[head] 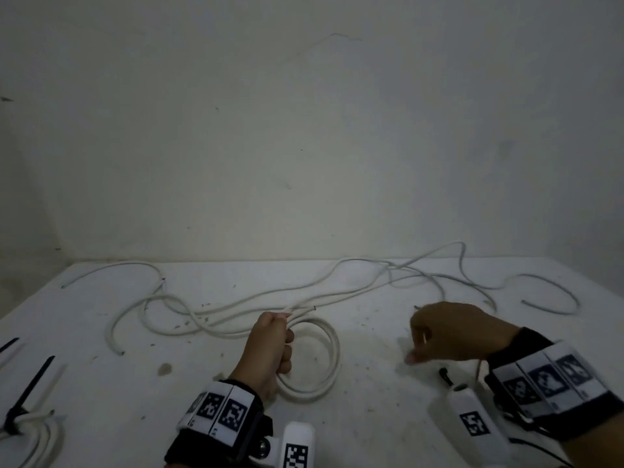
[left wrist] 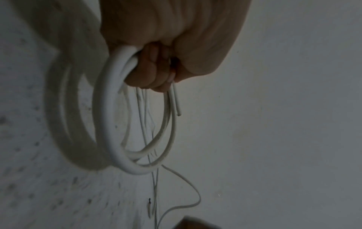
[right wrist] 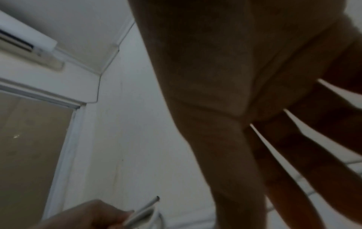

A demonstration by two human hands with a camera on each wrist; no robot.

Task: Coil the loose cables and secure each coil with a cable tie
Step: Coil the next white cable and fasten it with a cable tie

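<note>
Head view: left hand (head: 270, 346) grips coil (head: 329, 359) mid-table; right hand (head: 452, 332) spread, empty.

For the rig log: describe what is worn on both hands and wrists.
Both hands are bare. The left hand and right hand each have a black wrist strap with white panels printed with square black-and-white markers. A white camera housing with its own marker sits below each wrist.
</note>
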